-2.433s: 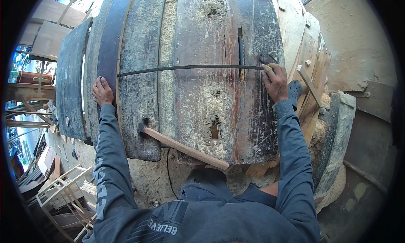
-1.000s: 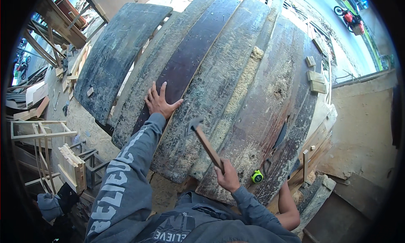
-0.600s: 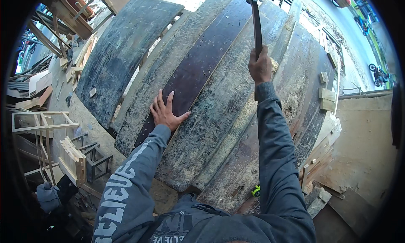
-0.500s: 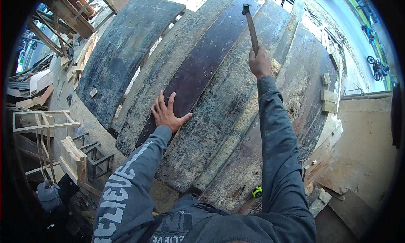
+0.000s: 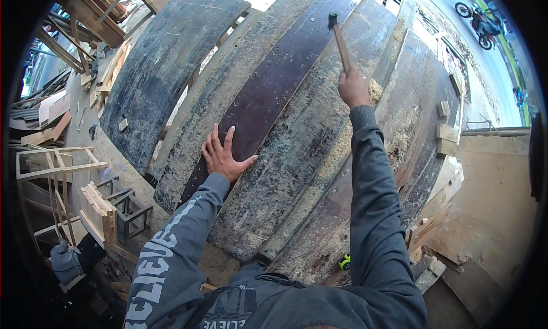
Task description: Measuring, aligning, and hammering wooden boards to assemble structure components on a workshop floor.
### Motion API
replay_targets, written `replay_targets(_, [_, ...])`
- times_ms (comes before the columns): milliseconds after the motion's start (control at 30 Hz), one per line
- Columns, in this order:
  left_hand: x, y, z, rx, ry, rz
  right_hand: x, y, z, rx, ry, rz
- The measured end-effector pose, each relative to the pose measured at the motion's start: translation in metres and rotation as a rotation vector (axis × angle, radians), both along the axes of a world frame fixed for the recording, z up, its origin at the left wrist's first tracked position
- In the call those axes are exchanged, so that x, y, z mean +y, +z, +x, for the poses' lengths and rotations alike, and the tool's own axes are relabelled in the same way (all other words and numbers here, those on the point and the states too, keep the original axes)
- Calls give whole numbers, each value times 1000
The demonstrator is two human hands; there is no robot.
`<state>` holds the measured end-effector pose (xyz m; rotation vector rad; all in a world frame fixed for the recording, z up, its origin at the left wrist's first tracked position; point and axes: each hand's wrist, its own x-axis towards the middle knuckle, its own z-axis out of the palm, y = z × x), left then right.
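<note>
A long dark reddish-brown board point(image 5: 254, 115) lies lengthwise over the worn wooden workbench planks point(image 5: 297, 152). My left hand point(image 5: 224, 158) is spread out flat near the board's close end, thumb reaching over its right edge. In my right hand point(image 5: 354, 88) is a hammer point(image 5: 341, 48), gripped by its wooden handle. The hammer's dark head is over the far part of the board; whether it touches the surface I cannot tell. Small light bits and dark holes dot the board there.
Sawdust point(image 5: 342, 149) fills the gaps between planks. A green tape measure point(image 5: 344, 262) lies at the near edge. Small wood blocks point(image 5: 447, 132) sit on the right. Wooden frames point(image 5: 60, 160) and stacked lumber stand at left. A motorcycle point(image 5: 479, 23) is on the road beyond.
The hammer has tilted slightly in my right hand, its head a little lower. My left hand stays on the board. A motorcycle has come into view along the road at the far right.
</note>
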<state>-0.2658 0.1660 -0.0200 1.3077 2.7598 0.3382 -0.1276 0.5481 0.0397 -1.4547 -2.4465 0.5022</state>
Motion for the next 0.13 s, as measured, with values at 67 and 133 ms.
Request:
replay_targets(67, [1, 0, -3, -14, -7, -25, 11, -10, 7, 63, 26, 19])
replay_targets(133, [-7, 0, 2, -17, -2, -49, 12, -12, 21, 56, 33, 20])
